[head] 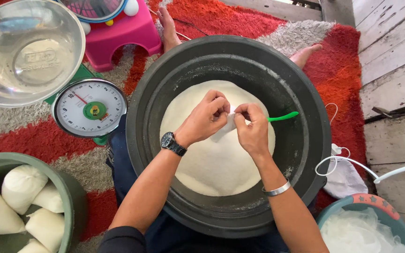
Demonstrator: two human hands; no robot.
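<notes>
Right over the middle of the black tub (305,140), both hands meet on a small clear bag (225,129), thin and limp, hanging just above the mound of white powder (216,168) that fills the tub's floor. The left hand (205,117), with a dark watch (173,144) on its wrist, has its fingers curled together and pinches the bag's top edge. The right hand (253,129), a silver bangle (277,189) on its wrist, is likewise closed, thumb and fingers pinched on the same edge, the two hands almost touching. A green handle (283,116) sticks out sideways from the right hand; whether it is gripped or merely lies behind the fingers I cannot tell. Left of the tub stands a dial scale (90,107) bearing a steel bowl (26,49). A green basin (73,197) at lower left holds filled white bags (22,185).
</notes>
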